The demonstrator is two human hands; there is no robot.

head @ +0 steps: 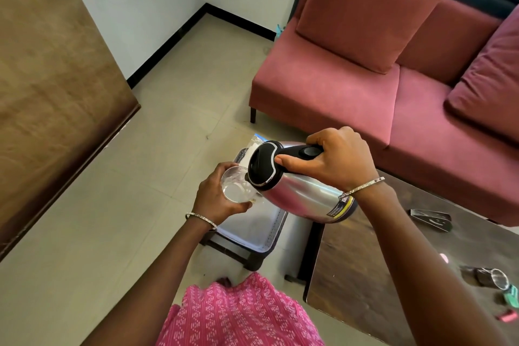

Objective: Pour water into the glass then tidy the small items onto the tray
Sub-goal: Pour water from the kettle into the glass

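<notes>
Clear glass (237, 184) sits wrapped in the left hand (217, 195), above the tray (252, 229). Right hand (334, 159) clamps the steel flask (297, 181) handle, spout touching the rim. Better to tip slowly, holding the glass level. Small items (490, 279) lie far right.
</notes>
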